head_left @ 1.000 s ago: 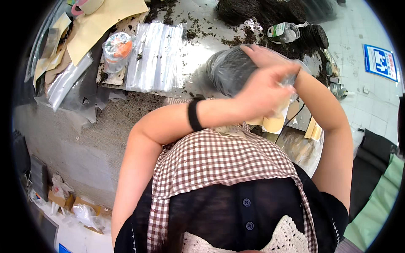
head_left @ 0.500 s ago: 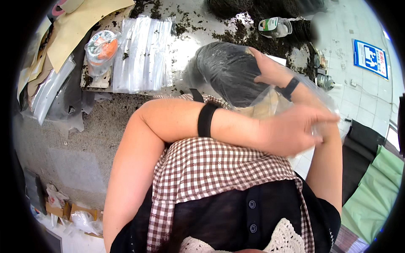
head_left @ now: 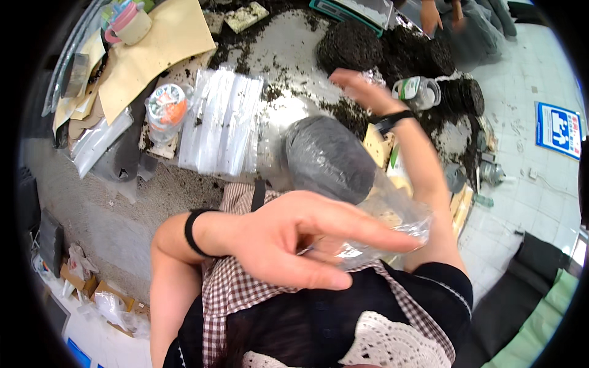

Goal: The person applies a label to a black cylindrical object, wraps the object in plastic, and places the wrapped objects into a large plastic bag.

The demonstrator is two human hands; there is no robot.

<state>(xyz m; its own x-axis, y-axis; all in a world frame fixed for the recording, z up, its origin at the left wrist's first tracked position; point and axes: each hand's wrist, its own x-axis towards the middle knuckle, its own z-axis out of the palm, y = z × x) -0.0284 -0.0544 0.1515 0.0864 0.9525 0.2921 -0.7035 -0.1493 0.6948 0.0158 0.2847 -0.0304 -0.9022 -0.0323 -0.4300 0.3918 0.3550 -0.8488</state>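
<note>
My left hand (head_left: 288, 239) is in the foreground with thumb and index finger spread apart, over the crinkled loose end of a clear plastic bag (head_left: 399, 228); its curled lower fingers are partly hidden. The bag's bulging body, full of dark material (head_left: 328, 159), lies on the soil-strewn bench. My right hand (head_left: 362, 91) is stretched out above the bench with fingers apart, left of a clear jar with a green label (head_left: 417, 92) and near a dark coiled bundle (head_left: 348, 46).
Flat plastic sleeves (head_left: 218, 119), a bagged orange-centred spool (head_left: 165, 110), tan paper sheets (head_left: 156, 43) and a pink-handled mug (head_left: 130, 21) occupy the left. A co-worker's hand (head_left: 429, 15) shows at top right beside dark bundles. A blue sign (head_left: 556, 129) is on the right.
My right hand has left the bag and moved up toward the jar. My left hand has come back toward my body. The bag's body sits lower in the picture.
</note>
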